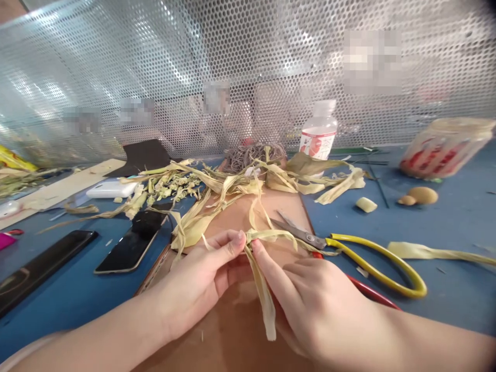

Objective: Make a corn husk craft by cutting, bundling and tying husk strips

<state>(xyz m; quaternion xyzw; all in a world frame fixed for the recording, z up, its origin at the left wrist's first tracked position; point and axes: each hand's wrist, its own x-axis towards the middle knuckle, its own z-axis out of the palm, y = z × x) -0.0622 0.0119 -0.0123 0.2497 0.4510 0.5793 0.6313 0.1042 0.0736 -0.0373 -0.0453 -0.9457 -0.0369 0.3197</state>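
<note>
My left hand (201, 279) and my right hand (310, 294) meet over a brown board (228, 336), both pinching pale dried husk strips (263, 289) between fingertips. The strips cross at the pinch point; one hangs down toward me, others loop up and right. Scissors with yellow handles (372, 263) lie just right of my right hand, blades pointing at the strips. A heap of loose husk strips (217, 191) lies beyond the board.
Two dark phones (132, 243) (42, 266) lie left on the blue table (445, 227). A white device (112, 188), a plastic bottle (320, 134), a tipped jar (445, 150), small round pieces (422, 195) and a perforated metal wall (248, 67) stand behind.
</note>
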